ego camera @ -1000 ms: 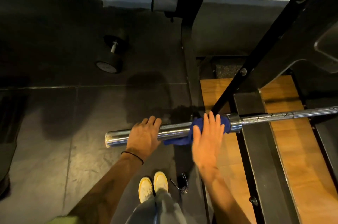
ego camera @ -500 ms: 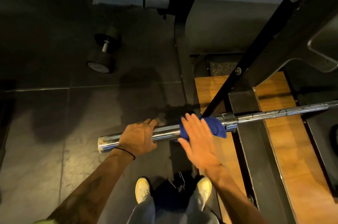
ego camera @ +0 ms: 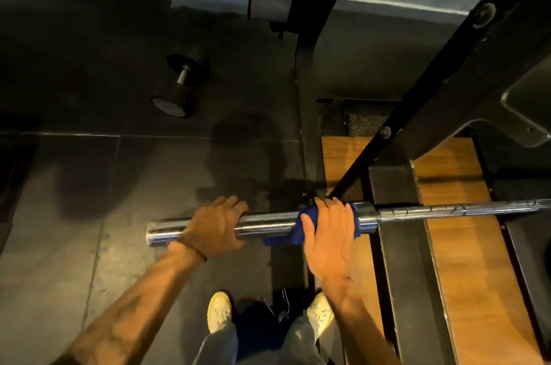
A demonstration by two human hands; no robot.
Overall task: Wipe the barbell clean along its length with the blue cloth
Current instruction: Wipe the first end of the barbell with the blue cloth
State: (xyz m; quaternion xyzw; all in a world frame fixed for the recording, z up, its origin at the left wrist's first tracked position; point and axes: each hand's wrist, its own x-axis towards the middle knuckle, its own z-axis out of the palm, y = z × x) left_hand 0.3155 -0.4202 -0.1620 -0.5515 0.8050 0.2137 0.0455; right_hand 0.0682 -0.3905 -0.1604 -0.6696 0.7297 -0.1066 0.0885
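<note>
Nearest: two yellow-and-white shoes [ego camera: 220,311] planted on the dark floor [ego camera: 89,245], a small wire clip [ego camera: 277,309] lying between them. Above that, both forearms reach forward to the barbell [ego camera: 268,223], which lies level across the view, its thick chrome sleeve on the person's left, its thin shaft running off to the right over a wooden platform [ego camera: 465,275]. Left hand [ego camera: 213,227] wraps the sleeve near its free end, fingers curled over the top, thumb under; it steadies the bar. Right hand [ego camera: 326,230] is closed over the blue cloth [ego camera: 307,226], which is folded around the sleeve just beside the collar, fingers hooked over the far side, wrist straight. To wipe well, I judge: keep the cloth wrapped fully round, squeeze evenly, slide in long strokes toward the free end, shift the left hand off each stretch in turn, and rotate the bar so the underside is covered. Farther off, black rack uprights [ego camera: 310,126] cross behind the bar; a dumbbell [ego camera: 179,86] lies on the floor near the wall.
</note>
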